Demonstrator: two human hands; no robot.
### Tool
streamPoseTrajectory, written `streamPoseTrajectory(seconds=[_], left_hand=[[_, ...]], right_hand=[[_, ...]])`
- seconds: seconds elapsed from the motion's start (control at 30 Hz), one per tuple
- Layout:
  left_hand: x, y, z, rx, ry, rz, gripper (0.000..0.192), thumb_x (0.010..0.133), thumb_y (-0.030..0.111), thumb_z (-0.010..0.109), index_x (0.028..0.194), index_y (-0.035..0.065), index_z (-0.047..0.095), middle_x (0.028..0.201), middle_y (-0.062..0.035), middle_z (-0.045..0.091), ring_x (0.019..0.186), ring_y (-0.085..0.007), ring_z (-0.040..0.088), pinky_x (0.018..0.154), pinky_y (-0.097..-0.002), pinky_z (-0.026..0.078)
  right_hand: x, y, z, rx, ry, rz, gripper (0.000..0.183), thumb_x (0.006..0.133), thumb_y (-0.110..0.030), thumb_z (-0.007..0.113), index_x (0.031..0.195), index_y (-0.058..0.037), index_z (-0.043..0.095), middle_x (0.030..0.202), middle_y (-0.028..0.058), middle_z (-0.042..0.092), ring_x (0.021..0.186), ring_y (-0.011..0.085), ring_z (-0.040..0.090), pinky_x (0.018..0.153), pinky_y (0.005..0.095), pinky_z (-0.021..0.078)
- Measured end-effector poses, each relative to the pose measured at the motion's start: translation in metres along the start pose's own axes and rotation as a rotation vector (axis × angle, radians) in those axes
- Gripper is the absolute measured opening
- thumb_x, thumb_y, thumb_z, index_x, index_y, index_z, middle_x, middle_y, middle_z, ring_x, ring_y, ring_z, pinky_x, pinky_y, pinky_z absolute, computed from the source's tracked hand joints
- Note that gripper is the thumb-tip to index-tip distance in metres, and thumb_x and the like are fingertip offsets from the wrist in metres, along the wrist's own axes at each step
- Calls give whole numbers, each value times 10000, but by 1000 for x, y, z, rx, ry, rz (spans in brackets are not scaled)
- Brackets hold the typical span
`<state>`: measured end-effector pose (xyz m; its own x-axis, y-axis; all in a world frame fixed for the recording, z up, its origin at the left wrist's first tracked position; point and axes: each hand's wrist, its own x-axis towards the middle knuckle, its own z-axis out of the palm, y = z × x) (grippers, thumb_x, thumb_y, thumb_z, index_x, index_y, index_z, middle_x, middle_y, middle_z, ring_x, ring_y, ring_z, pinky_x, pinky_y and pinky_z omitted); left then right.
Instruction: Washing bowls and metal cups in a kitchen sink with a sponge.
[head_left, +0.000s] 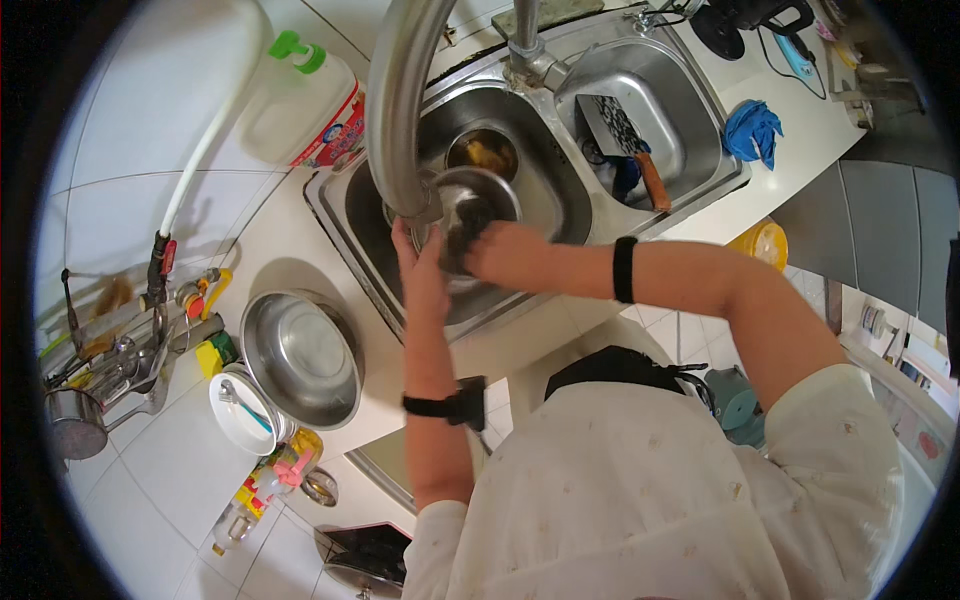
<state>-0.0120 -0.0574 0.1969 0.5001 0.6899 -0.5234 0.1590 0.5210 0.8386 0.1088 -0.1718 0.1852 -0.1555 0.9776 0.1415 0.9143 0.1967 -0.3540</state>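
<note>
Over the left sink basin (559, 199), my left hand (424, 259) grips the near left rim of a round metal bowl (491, 186), partly behind the tap's thick spout (397, 112). My right hand (502, 255) is closed on a dark scrubber (471, 219), pressed to the inside of that bowl; the scrubber is blurred, and its exact kind is unclear. Behind the bowl, a smaller metal bowl (484, 152) with yellowish matter in it stands in the same basin. A cleaver (615, 124) with a wooden handle lies in the right basin on something dark blue.
Left of the sink stand a large metal basin (300, 360), stacked white bowls (232, 420), a sponge (214, 354) and a big pump bottle (307, 112). A crumpled blue cloth or glove (752, 133) lies right of the sink, with a yellow container (761, 244) below the counter edge.
</note>
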Motion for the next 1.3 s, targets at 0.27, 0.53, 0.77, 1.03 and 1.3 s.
streamPoseTrajectory(seconds=[0.27, 0.53, 0.77, 1.03, 1.3], left_hand=[[-2, -38, -8, -265, 173, 151, 576, 894, 183, 602, 1357, 9, 305, 1293, -123, 434, 1134, -212, 457, 981, -326, 346], [3, -21, 13, 179, 243, 450, 482, 929, 156, 520, 1354, -4, 359, 1331, -133, 429, 1216, -216, 419, 1038, -324, 292], [-7, -3, 3, 340, 83, 446, 489, 936, 156, 515, 1371, -6, 360, 1329, -147, 433, 1198, -224, 442, 1034, -335, 309], [1, 25, -13, 306, -212, 216, 478, 917, 136, 536, 1352, 4, 389, 1332, -116, 437, 1175, -213, 452, 1012, -328, 325], [-11, -2, 21, -364, 195, 332, 596, 902, 170, 557, 1404, 70, 253, 1333, -127, 408, 1159, -230, 448, 1008, -351, 340]], right_hand=[[14, 0, -26, 95, -530, -23, 455, 708, -130, 662, 1140, -6, 591, 1198, 177, 577, 1120, 346, 544, 937, 398, 453], [28, -16, -15, 666, -290, 285, 493, 784, -192, 574, 1253, -46, 543, 1282, 123, 544, 1258, 214, 450, 1123, 411, 228], [14, 5, -16, -385, -174, -45, 508, 731, -135, 638, 1206, 18, 545, 1210, 231, 557, 1213, 349, 472, 1033, 392, 366], [1, 32, 2, -241, -35, -273, 254, 765, -146, 586, 964, 5, 630, 999, 197, 636, 1013, 286, 595, 911, 467, 442], [52, -36, -37, 586, -137, 419, 226, 729, -143, 593, 923, -48, 660, 1010, 149, 654, 996, 275, 614, 856, 462, 464]])
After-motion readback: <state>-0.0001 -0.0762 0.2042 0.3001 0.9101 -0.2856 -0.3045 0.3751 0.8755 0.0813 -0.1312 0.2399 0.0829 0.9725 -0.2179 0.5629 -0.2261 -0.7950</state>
